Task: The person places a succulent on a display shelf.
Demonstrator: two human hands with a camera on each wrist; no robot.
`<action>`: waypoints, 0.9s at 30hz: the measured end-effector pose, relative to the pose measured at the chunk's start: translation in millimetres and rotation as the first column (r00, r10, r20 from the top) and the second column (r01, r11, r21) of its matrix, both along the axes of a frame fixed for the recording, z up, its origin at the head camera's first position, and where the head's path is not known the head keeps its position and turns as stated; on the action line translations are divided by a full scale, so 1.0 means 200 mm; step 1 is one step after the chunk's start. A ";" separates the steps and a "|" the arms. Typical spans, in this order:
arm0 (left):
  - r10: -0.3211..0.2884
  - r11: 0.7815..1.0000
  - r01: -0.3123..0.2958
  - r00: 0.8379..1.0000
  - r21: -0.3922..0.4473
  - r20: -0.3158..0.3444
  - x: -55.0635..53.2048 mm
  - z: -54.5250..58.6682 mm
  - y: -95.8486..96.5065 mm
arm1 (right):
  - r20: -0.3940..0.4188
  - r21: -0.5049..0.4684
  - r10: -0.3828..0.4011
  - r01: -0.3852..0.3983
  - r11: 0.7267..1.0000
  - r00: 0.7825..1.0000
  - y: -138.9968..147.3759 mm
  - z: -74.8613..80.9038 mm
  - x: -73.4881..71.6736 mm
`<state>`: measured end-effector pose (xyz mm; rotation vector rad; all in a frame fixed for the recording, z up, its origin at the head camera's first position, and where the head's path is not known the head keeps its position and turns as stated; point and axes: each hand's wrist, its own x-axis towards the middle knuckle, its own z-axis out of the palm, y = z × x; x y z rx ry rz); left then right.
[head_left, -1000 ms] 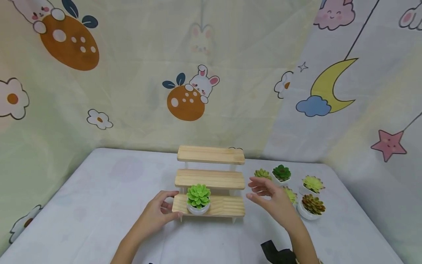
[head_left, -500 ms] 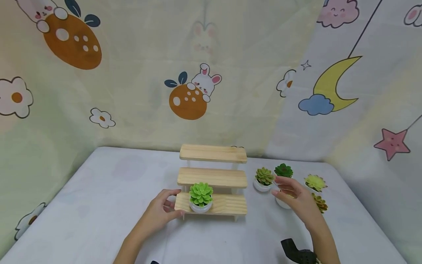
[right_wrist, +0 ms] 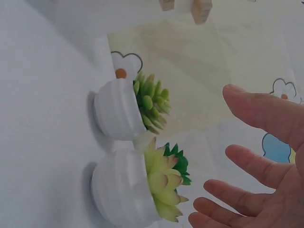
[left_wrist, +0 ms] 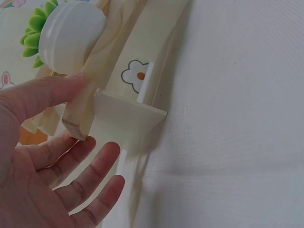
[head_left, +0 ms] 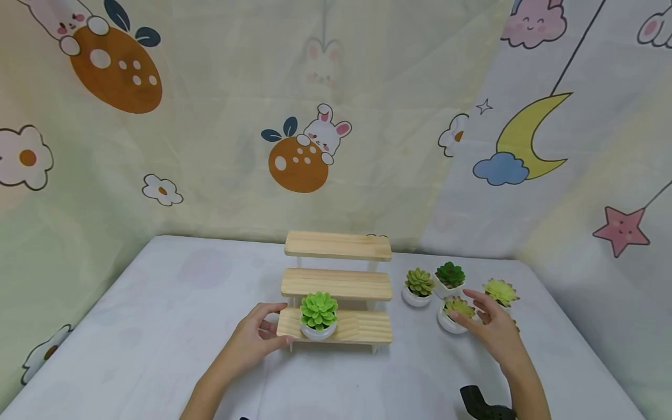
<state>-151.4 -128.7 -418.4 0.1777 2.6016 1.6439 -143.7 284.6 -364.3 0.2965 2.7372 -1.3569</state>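
Observation:
A three-tier wooden display stand (head_left: 362,328) faces me, and a bright green potted succulent (head_left: 318,315) sits on its lowest shelf, left of the middle. My left hand (head_left: 251,337) holds the left end of that shelf; in the left wrist view the thumb lies on top and fingertips meet the edge. My right hand (head_left: 496,326) hovers over a yellow-green potted succulent (head_left: 452,318), fingers spread. In the right wrist view a gap shows between the hand (right_wrist: 256,175) and the plant's white pot (right_wrist: 121,190).
Near my right hand stand an olive-green succulent (head_left: 418,287), a dark green one (head_left: 450,276) and a pale yellow-green one (head_left: 501,291). Another plant is mostly hidden behind the hand. A white cloth (head_left: 157,326) covers the table, with a printed curtain (head_left: 220,146) behind.
My right hand has moved right, away from the stand, to above the yellow-green succulent. The left hand has kept its place on the shelf end.

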 end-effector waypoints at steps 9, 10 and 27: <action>-0.007 1.000 0.007 1.000 -0.004 0.004 0.00 0.00 0.00 | 0.010 0.010 -0.020 0.020 1.000 1.000 0.00 -0.05 -0.03; -0.006 1.000 0.006 1.000 -0.005 0.004 0.00 0.00 0.00 | 0.005 0.013 -0.016 0.016 1.000 1.000 0.01 -0.06 -0.03; -0.004 1.000 0.004 1.000 0.000 0.010 0.01 0.01 -0.01 | 0.047 0.106 -0.016 0.011 0.994 0.999 -0.01 -0.10 -0.06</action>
